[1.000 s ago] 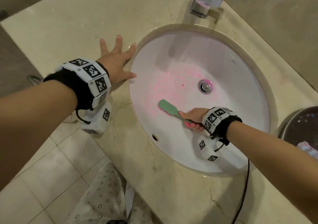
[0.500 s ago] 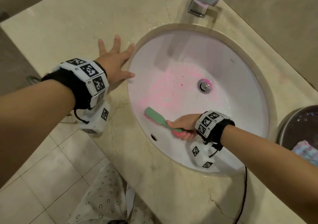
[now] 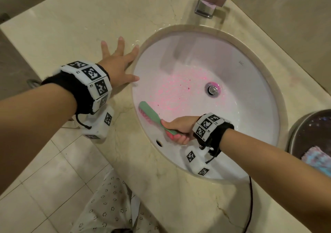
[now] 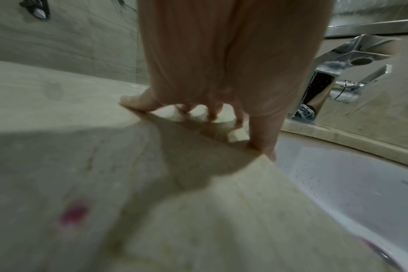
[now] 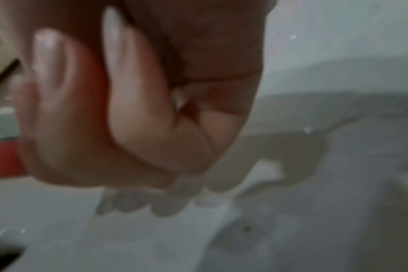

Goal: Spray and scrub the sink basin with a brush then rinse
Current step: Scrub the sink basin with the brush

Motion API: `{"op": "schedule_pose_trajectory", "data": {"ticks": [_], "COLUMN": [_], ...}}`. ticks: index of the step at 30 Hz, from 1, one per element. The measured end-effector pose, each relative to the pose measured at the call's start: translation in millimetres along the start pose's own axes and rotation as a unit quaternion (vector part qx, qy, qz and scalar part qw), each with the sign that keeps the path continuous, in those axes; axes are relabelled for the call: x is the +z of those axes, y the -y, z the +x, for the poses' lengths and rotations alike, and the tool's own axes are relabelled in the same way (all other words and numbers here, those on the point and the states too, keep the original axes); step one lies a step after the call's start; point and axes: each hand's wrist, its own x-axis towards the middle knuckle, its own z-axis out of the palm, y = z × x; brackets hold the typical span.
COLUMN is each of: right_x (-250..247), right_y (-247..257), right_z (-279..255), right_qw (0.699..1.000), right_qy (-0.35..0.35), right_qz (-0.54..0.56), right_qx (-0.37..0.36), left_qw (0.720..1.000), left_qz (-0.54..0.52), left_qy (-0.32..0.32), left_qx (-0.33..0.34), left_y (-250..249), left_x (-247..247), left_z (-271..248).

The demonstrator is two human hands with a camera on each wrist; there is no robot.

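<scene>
Beige marble countertop (image 3: 75, 23) with darker veins; small pink smear (image 4: 73, 217) on it in the left wrist view. Dark round bin (image 3: 311, 134) at right edge holds a pale blue-pink cloth (image 3: 317, 159). Floor of light square tiles (image 3: 44, 188) lower left, smiley-print fabric (image 3: 107, 207) by the counter front.

Beige marble counter (image 3: 71, 26) (wet near basin) bears spread left hand (image 3: 117, 67).

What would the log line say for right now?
step: scrubbing | right hand: grips brush | brush: on sink basin left wall | left hand: flat on counter
</scene>
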Motion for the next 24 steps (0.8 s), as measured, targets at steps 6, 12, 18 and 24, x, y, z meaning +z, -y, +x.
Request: {"op": "schedule_pose_trajectory", "data": {"ticks": [6, 12, 18, 24], "right_x": [-30, -33, -8, -31], "right_y": [-28, -12, 9, -31], "right_z": [-18, -6, 6, -12], "right_qw": [0.988, 0.966, 0.997, 0.991], "right_qy": [-0.133, -0.260, -0.054, -0.114], "right_qz": [-0.053, -0.001, 0.052, -0.031], "right_qx": [0.059, -0.012, -0.021, 0.061], "left_qw": [1.000, 1.000, 1.000, 1.000], "left_qz": [0.000, 0.000, 0.004, 0.005], "left_qy": [0.000, -0.002, -0.001, 0.000], "left_qx": [-0.003, -0.001, -0.001, -0.004], "left_y": [-1, 1, 0, -1], "left_x": [0, 0, 0, 0], "left_z": [-1, 0, 0, -1]}}
